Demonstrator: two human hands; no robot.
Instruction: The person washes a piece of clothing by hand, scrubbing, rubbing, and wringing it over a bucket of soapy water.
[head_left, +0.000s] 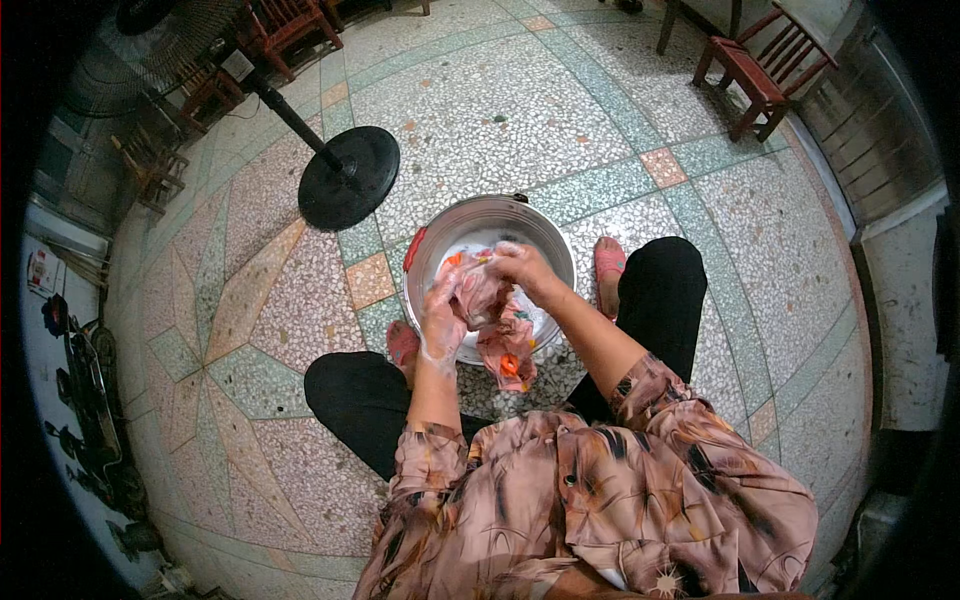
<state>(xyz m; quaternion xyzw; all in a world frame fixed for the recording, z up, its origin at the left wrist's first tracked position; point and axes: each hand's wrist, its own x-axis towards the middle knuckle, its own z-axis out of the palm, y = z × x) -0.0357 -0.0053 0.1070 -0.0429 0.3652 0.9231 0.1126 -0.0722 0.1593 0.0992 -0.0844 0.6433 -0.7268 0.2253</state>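
Observation:
A metal bucket (486, 202) with suds inside stands on the floor between my feet; a red grip is on its left rim. Over it, my left hand (444, 315) and my right hand (525, 268) both grip a wet pink cloth (480, 294) with orange and yellow patches. Foam clings to my hands and left wrist. The lower end of the cloth hangs over the near rim of the bucket. The fingertips are partly hidden in the folds.
A black pedestal fan's round base (349, 178) stands on the terrazzo floor beyond the bucket, to the left. A red wooden chair (757, 75) is at the upper right, with more chairs (289, 30) at the upper left. Various dark items line the left edge.

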